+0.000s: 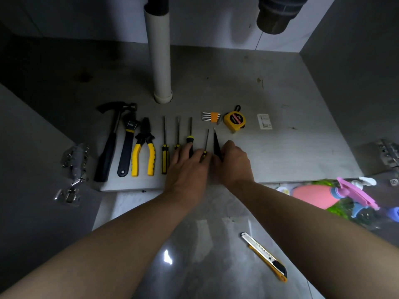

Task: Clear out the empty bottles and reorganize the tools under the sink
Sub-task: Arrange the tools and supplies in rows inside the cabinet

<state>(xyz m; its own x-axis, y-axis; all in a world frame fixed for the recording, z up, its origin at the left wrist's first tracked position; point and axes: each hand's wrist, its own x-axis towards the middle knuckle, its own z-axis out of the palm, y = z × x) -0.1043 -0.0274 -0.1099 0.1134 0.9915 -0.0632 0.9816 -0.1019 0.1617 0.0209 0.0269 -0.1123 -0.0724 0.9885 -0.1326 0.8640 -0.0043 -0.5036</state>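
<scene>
The cabinet floor (280, 152) is a matte grey board, scuffed in places, with a smooth white plastic pipe (159, 57) rising from it at twelve o'clock. The tools lie in a row along its front edge, shafts pointing to twelve. From nine o'clock inward there is a hammer (112, 134) with a curved claw head and black grip, a dark flat wrench (127, 145), pliers (143, 147) with ribbed yellow handles, and then three thin steel screwdrivers (164, 147) with black-and-yellow handles. At one o'clock of the hands sit a set of hex keys (212, 116) in an orange clip, a rounded yellow tape measure (234, 120) and a small white label (264, 121).

The left hand (187, 167) lies flat, fingers straight and spread over the screwdriver handles. Its fingertips touch a small screwdriver (206, 140). The right hand (234, 162), just beside it, curls its fingers around a black pointed tool (216, 143), with the tip aimed at twelve.

Coloured plastic bottles (313, 196), pink and green, lie outside the cabinet at three o'clock. A metal utility knife (264, 255) with a yellow edge rests on the glossy tiled floor (205, 244) at five o'clock.
</scene>
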